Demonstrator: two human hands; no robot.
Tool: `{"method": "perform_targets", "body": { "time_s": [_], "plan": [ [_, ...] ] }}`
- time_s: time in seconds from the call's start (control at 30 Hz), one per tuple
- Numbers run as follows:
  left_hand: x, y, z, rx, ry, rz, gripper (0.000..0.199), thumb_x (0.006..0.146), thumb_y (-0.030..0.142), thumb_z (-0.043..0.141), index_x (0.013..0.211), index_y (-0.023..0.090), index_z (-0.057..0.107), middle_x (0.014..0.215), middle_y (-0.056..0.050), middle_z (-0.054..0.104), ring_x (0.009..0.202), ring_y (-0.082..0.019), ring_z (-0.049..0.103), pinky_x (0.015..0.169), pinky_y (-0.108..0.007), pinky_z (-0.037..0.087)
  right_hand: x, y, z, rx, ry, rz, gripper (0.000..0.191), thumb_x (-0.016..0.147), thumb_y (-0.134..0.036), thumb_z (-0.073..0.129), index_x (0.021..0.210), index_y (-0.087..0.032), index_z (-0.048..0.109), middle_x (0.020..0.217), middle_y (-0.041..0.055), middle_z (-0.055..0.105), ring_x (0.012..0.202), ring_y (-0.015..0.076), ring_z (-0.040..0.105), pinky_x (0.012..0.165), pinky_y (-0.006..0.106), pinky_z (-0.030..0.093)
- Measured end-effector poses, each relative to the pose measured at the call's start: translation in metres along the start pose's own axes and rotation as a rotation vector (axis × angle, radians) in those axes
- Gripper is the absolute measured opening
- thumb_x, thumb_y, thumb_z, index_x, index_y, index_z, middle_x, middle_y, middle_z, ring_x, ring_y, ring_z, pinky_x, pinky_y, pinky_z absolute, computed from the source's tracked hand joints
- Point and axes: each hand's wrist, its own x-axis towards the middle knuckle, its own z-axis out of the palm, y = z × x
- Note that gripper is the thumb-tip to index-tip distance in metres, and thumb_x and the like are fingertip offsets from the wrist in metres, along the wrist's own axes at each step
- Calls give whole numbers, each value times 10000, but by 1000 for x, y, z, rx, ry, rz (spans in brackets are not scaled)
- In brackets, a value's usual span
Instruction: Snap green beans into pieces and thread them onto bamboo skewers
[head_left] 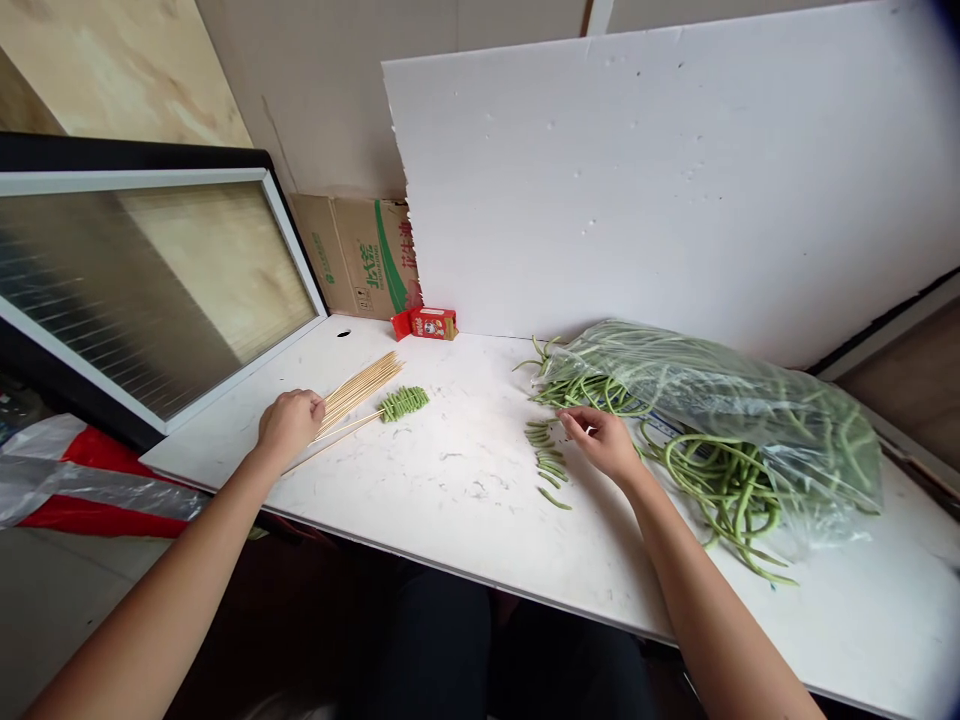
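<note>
My left hand (291,425) is closed at the near end of a fanned bundle of bamboo skewers (367,385), its fingertips pinching at the sticks. Beside the bundle lies one skewer threaded with short green bean pieces (405,403), packed side by side. My right hand (600,438) has thumb and forefinger pinched together at the top of a row of cut bean pieces (550,462); a small bean piece seems to be at the fingertips. Long green beans (731,490) spill from a clear plastic bag (750,400) to the right of that hand.
A small red box (433,323) stands at the back of the white table (450,490), before a cardboard carton (360,255). A white foam board (637,180) leans behind. A framed glass panel (165,290) stands at the left, with a red and silver bag (97,480) below it.
</note>
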Motion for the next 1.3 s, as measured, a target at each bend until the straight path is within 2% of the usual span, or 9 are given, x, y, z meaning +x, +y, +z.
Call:
{"method": "perform_targets", "body": {
  "time_s": [0.1,0.17,0.23,0.3,0.4,0.53,0.77,0.97,1.3],
  "plan": [
    [-19,17,-8,-70,142,67,302,931,413,532,970,188,730,979,-111,774,957,-297,706,830,-361,546,-2,-5,-7,49,-138,-10,443,913,-606,662,824,-189,779,763,69,753,651,198,613,613,316,467],
    [-38,36,-11,-288,136,79,307,906,461,601,975,193,732,921,-75,777,851,-253,711,815,-346,561,-4,-9,-13,118,-302,3,438,864,-606,727,726,-191,753,691,51,718,616,183,584,595,309,457],
    [-60,60,-11,-535,62,54,360,865,532,675,974,197,748,923,-60,785,850,-234,713,810,-332,575,-7,-15,-18,186,-512,35,410,806,-598,793,736,-194,777,661,36,704,602,180,585,587,305,463],
    [-82,86,-9,-779,-84,21,439,816,586,735,984,180,756,908,-73,780,816,-221,703,746,-321,574,-10,-21,-20,197,-673,87,381,753,-578,844,780,-199,813,679,40,727,614,190,611,583,305,470],
    [-109,120,-1,-1056,-317,-34,456,806,585,787,992,169,752,884,-70,753,716,-161,642,660,-282,532,-14,-29,-19,137,-780,153,355,714,-553,875,766,-206,820,684,51,749,624,204,643,566,300,461],
    [-131,147,17,-1325,-517,-117,433,828,566,803,941,154,729,904,-64,721,724,-124,623,724,-274,540,-15,-35,-17,55,-830,204,353,681,-546,890,770,-212,817,645,44,747,622,210,666,563,287,450],
    [-149,166,42,-1382,-550,-200,497,830,585,807,1009,139,680,915,-72,720,836,-191,718,824,-334,573,-17,-41,-14,-51,-876,238,272,705,-431,841,841,-197,817,642,36,748,605,189,639,550,271,391],
    [-156,171,51,-1413,-502,-164,481,863,581,773,1015,137,664,846,-37,689,723,-148,672,709,-283,533,-21,-50,-13,-59,-853,199,148,725,-273,727,813,-182,803,597,23,707,564,171,596,526,269,372],
    [-166,170,66,-1414,-359,-76,416,940,544,700,1041,144,650,730,9,624,621,-107,582,608,-245,439,-18,-42,9,345,-753,103,224,792,-359,795,876,-154,767,591,-15,612,535,125,490,541,263,351]
  ]
}}
